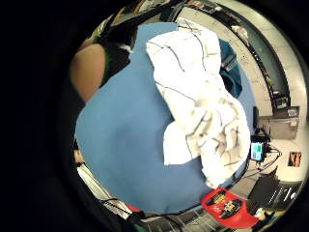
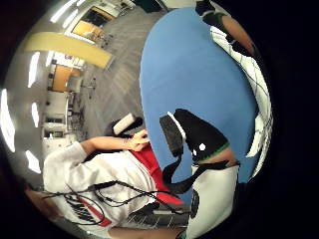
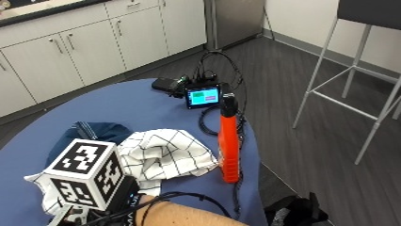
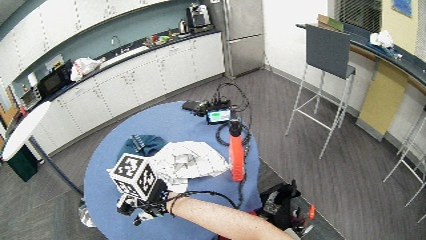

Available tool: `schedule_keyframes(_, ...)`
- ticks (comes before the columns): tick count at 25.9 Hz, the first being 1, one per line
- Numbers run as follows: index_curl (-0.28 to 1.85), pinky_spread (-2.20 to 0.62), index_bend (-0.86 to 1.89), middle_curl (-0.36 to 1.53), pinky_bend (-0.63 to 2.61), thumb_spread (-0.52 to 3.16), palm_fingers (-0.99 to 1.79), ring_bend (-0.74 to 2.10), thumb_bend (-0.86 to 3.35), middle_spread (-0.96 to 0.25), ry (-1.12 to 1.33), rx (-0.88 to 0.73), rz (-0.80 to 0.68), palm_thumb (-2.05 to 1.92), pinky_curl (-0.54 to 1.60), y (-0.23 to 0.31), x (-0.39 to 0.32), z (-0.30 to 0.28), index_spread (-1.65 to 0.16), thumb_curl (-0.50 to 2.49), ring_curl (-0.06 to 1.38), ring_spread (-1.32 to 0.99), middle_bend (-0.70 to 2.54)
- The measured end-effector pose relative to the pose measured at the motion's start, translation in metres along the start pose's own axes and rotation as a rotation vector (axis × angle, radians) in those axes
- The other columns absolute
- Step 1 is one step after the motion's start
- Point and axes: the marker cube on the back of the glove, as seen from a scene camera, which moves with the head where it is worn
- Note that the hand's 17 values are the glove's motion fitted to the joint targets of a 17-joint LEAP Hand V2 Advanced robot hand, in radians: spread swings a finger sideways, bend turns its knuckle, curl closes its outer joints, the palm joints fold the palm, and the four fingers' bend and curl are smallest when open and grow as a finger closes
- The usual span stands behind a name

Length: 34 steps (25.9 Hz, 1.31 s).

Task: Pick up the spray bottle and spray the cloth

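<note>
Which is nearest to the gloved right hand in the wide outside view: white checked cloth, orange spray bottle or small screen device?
1. White checked cloth, right beside the hand.
2. Orange spray bottle, upright near the table edge.
3. Small screen device, at the far side.

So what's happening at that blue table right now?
Gloved right hand over table, holding nothing visible. Tall orange spray bottle upright, untouched. White checked cloth crumpled beside it. Nothing between.
</note>
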Motion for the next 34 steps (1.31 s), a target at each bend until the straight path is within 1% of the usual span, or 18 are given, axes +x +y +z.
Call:
schedule_keyframes(4, 0.10, 0.11, 0.13, 0.15, 0.45, 0.60, 0.70, 0.34, 0.28, -0.05, 0.000, 0.007, 0.008, 0.47, 0.14, -0.001, 0.002, -0.005, -0.25, 0.10, 0.14, 0.01, 0.36)
schedule_keyframes(9, 0.14, 0.14, 0.13, 0.21, 0.47, 0.82, 0.67, 0.35, 0.27, -0.06, 0.012, 0.007, 0.009, 0.51, 0.19, -0.001, 0.003, -0.011, -0.31, 0.13, 0.20, 0.01, 0.37)
schedule_keyframes(15, 0.17, 0.16, 0.12, 0.25, 0.47, 0.97, 0.66, 0.34, 0.24, -0.07, 0.032, -0.008, 0.008, 0.53, 0.21, 0.000, 0.002, -0.011, -0.34, 0.16, 0.23, 0.01, 0.37)
schedule_keyframes(22, 0.19, 0.18, 0.12, 0.28, 0.47, 1.06, 0.65, 0.34, 0.20, -0.07, 0.045, -0.029, 0.032, 0.55, 0.23, 0.010, 0.008, -0.011, -0.35, 0.18, 0.25, 0.01, 0.36)
schedule_keyframes(25, 0.19, 0.18, 0.11, 0.29, 0.48, 1.08, 0.63, 0.33, 0.18, -0.07, 0.033, -0.004, 0.055, 0.55, 0.24, 0.032, 0.005, -0.017, -0.36, 0.19, 0.26, 0.02, 0.34)
schedule_keyframes(28, 0.19, 0.18, 0.11, 0.30, 0.50, 1.09, 0.60, 0.32, 0.15, -0.07, 0.036, 0.065, 0.095, 0.55, 0.25, 0.064, -0.002, -0.028, -0.36, 0.20, 0.26, 0.02, 0.34)
schedule_keyframes(34, 0.20, 0.17, 0.12, 0.32, 0.51, 1.11, 0.60, 0.32, 0.12, -0.06, -0.006, 0.299, 0.210, 0.57, 0.26, 0.147, -0.001, -0.057, -0.36, 0.21, 0.27, 0.03, 0.33)
